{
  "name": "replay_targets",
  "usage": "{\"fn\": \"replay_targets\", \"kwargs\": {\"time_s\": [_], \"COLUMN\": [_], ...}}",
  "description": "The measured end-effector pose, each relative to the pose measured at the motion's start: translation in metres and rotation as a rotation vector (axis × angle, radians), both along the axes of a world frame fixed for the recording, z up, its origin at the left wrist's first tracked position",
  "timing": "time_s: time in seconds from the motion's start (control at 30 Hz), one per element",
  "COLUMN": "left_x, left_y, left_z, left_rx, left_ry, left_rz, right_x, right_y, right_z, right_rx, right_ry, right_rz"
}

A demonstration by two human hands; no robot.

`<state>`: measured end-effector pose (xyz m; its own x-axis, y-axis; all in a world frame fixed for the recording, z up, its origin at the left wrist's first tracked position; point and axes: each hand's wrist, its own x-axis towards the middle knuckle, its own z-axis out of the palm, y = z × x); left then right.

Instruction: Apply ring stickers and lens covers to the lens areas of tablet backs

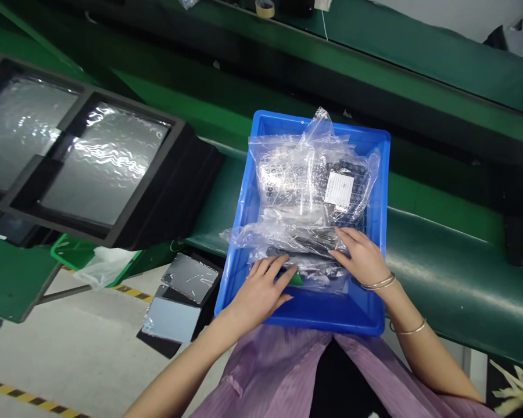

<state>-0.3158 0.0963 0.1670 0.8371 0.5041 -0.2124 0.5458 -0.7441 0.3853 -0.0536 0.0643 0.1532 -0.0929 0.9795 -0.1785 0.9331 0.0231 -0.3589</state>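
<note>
A blue plastic bin (316, 320) holds several clear plastic bags of parts. At its far side, one clear bag (283, 180) shows pale and dark parts. A white label (339, 188) sits on the bag to the right. My left hand (261, 290) rests with fingers apart on the nearer bags, beside a small green patch (295, 278). Reaching over the right wall, my right hand (361, 255) has its fingers stretched along a clear bag with dark contents (311, 239). The bags partly cover what lies beneath them.
The bin rests across a green work surface (453, 261) edge, close to my body. To the left stands a black tray (165, 191) with film-covered panels. Below it are a green basket (124, 267) and flat grey panels (172, 319). Tape (265, 8) lies on the far shelf.
</note>
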Motion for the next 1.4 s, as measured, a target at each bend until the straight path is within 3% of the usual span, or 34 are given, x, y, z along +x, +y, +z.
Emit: {"fn": "replay_targets", "kwargs": {"time_s": [0.2,0.33,0.47,0.7,0.83,1.0,1.1,1.23,1.4], "left_x": [0.013,0.012,0.003,0.012,0.007,-0.019,-0.036,-0.05,-0.055], "left_y": [0.014,0.025,0.026,0.021,0.028,0.013,-0.001,-0.007,-0.003], "left_z": [-0.021,-0.032,-0.041,-0.049,-0.04,-0.005,0.011,0.014,0.01], "left_rx": [-0.048,0.02,0.011,-0.008,-0.052,-0.131,-0.186,-0.214,-0.392], "left_ry": [-0.013,-0.018,0.001,0.105,0.162,0.19,0.154,0.035,0.048], "left_rz": [0.19,0.343,0.406,0.393,0.353,0.214,0.126,0.089,0.066], "right_x": [-0.009,-0.006,-0.002,-0.002,-0.008,-0.012,-0.014,-0.018,-0.023], "right_y": [0.009,0.001,-0.01,-0.014,-0.014,-0.039,-0.061,-0.077,-0.085], "right_z": [0.0,0.008,0.005,-0.028,-0.021,0.011,0.02,0.022,0.02], "right_rx": [0.196,0.415,0.245,-0.041,-0.14,-0.206,-0.233,-0.187,-0.078], "right_ry": [-0.143,-0.061,-0.082,-0.204,-0.239,-0.178,-0.074,-0.041,-0.068], "right_rz": [0.001,-0.037,0.025,0.12,0.18,0.302,0.386,0.393,0.43]}}
